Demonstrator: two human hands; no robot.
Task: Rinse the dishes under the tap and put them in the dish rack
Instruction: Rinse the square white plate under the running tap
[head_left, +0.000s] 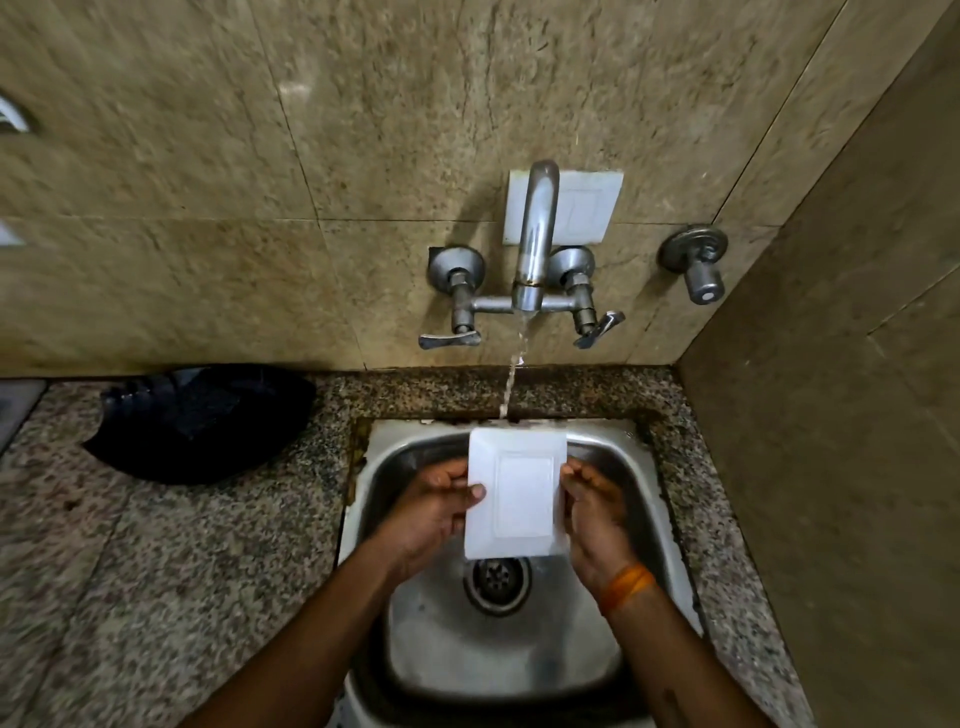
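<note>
A white rectangular plate (514, 491) is held over the steel sink (639, 478), its underside facing me. My left hand (434, 512) grips its left edge with the thumb on the face. My right hand (592, 512) grips its right edge; an orange thread band circles that wrist. Water runs in a thin stream (514, 374) from the wall tap (535, 244) and lands on the plate's far edge. The drain (496, 579) shows just below the plate.
A dark blue cloth (202, 421) lies on the granite counter (156, 571) left of the sink. Two lever handles (449, 340) (600, 327) flank the spout, and a separate valve (698, 270) sits to the right. A side wall (831, 415) closes the right. No dish rack shows.
</note>
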